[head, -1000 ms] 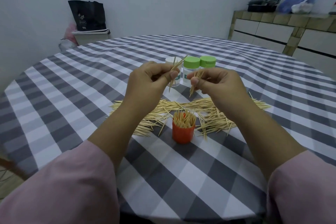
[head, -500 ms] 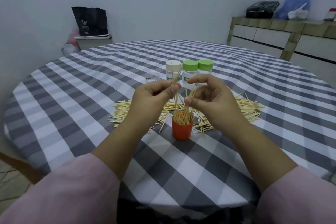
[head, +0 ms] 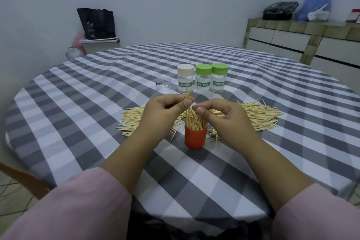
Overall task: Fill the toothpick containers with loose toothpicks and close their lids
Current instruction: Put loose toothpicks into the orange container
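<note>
Pinching a small bunch of toothpicks (head: 189, 97) between thumb and fingers, the left hand (head: 163, 115) holds them just above the orange container (head: 195, 137). Beside it, the right hand (head: 220, 115) hovers with curled fingers; whether it grips anything I cannot tell. That container stands upright, packed with toothpicks, lidless, just in front of the loose toothpick pile (head: 259, 116).

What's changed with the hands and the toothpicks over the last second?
Both hands came down over the orange container. The right hand let its toothpicks go into it and now holds nothing. The left hand still pinches a few toothpicks. The three lidded jars and the loose pile stayed put.
</note>
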